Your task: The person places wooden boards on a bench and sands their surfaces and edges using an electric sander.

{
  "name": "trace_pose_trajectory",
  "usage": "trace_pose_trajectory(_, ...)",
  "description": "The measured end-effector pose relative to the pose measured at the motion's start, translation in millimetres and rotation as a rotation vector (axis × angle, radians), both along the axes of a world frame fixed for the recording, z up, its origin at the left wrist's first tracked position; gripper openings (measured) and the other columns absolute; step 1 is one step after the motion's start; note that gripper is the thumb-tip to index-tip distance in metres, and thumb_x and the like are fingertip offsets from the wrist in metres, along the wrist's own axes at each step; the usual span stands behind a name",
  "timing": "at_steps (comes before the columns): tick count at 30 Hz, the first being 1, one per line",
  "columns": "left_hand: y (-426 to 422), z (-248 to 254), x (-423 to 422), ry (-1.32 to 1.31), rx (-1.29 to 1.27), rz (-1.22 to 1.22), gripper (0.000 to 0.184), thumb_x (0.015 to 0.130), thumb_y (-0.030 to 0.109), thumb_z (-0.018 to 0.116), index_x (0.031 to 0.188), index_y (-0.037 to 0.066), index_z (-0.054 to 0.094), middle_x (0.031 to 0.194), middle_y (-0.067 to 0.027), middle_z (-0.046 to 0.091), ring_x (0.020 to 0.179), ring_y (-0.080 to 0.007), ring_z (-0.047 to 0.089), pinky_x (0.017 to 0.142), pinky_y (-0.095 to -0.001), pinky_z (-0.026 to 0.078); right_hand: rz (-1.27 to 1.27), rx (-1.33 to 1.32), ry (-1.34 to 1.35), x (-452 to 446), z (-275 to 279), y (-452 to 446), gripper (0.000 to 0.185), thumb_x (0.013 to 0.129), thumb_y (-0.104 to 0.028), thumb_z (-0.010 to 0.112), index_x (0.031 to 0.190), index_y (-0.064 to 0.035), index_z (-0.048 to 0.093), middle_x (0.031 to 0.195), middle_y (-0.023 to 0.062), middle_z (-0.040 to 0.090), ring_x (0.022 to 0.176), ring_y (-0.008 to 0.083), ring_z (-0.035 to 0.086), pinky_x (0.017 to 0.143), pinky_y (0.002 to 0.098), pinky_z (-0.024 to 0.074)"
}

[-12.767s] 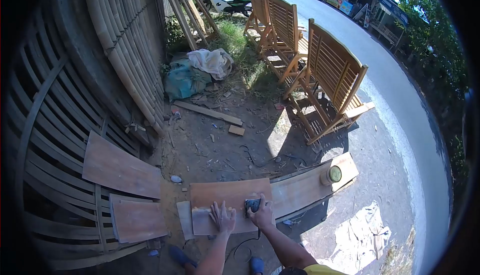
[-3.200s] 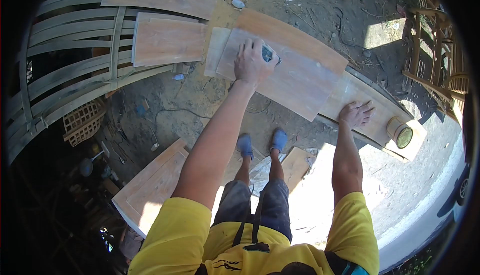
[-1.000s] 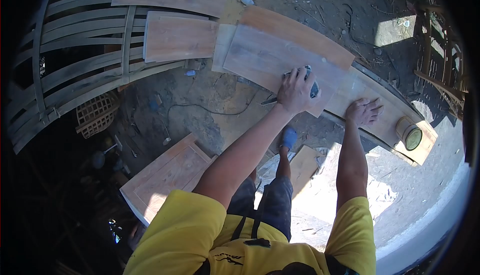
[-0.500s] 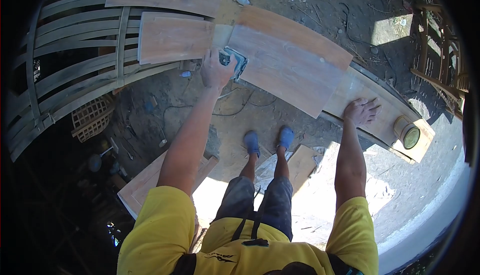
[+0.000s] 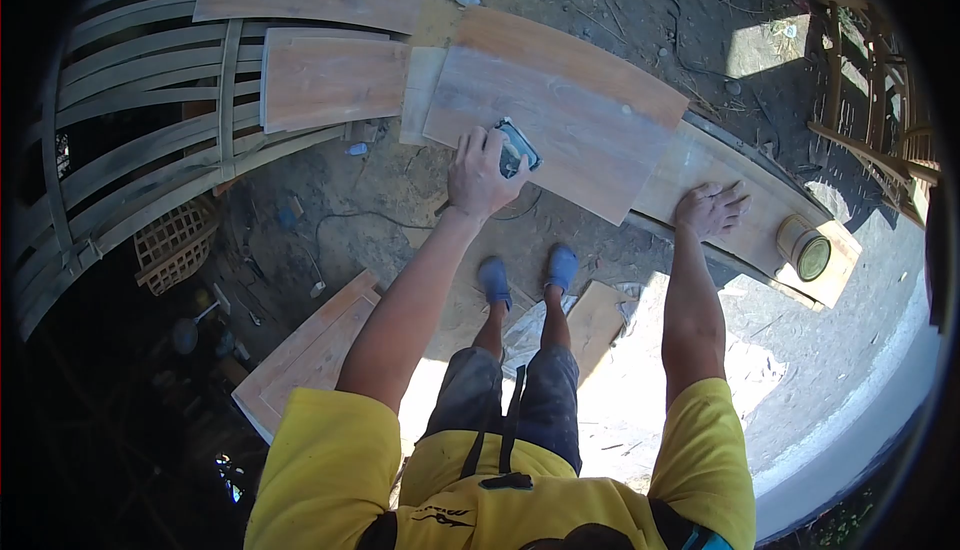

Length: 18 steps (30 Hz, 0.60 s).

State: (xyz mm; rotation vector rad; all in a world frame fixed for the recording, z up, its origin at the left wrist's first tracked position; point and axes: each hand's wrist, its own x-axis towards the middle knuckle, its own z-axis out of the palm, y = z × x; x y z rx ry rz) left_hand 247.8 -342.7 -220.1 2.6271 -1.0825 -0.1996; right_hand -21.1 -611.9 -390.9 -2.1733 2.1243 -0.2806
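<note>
My left hand [image 5: 478,172] is closed around a teal-and-black sander [image 5: 519,148], whose underside meets the near left part of a reddish wooden panel [image 5: 570,90]. The panel has a pale, dusty look across its middle. It lies over a lighter board [image 5: 740,172] that sticks out on both sides. On the right stretch of that board my right hand [image 5: 712,210] rests flat, fingers spread and holding nothing. Beyond it, near the board's right end, stands an open-looking tin can [image 5: 804,247].
Further wooden panels [image 5: 335,80] lie on a slatted wooden frame [image 5: 140,100] at left. A cord [image 5: 375,215] runs along the ground near my feet. More boards [image 5: 300,350] lean at lower left. A wooden slatted structure [image 5: 870,100] stands at far right.
My left hand and the sander have moved right, from the panel's left edge further onto it. My right hand stays flat on the board. The view has shifted slightly.
</note>
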Motion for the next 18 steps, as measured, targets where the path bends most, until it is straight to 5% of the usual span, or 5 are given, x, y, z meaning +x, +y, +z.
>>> trace_pose_trajectory(4,24,-5,48,-0.045,-0.037,0.197,0.037,0.086,0.032,0.078,0.106,0.005,0.063,0.099,-0.0164,0.061,0.098,-0.0419,0.064,0.084,-0.0535,0.055,-0.012,0.015,-0.024,4,6,1,0.061,0.105,-0.037,0.044,0.162,-0.0141,0.039,0.169,0.0231,0.028,0.154,0.041,0.029,0.122,0.0576,0.0247)
trace_pose_trajectory(8,8,-7,22,-0.049,-0.045,0.109,0.036,0.086,0.031,0.078,0.106,0.005,0.063,0.1,-0.0163,0.06,0.099,-0.0418,0.063,0.083,-0.0531,0.055,0.002,0.002,-0.049,3,9,1,0.064,0.105,-0.037,0.045,0.164,-0.0132,0.035,0.17,0.0237,0.026,0.158,0.0412,0.024,0.127,0.0589,0.0187)
trace_pose_trajectory(18,-93,-16,-145,0.138,-0.047,-0.465,0.042,0.082,0.038,0.08,0.107,0.008,0.065,0.105,-0.0148,0.059,0.1,-0.035,0.061,0.087,-0.048,0.056,0.018,0.019,-0.049,0,9,0,0.065,0.105,-0.036,0.045,0.164,-0.0116,0.034,0.171,0.0228,0.021,0.16,0.0411,0.02,0.128,0.0612,0.017)
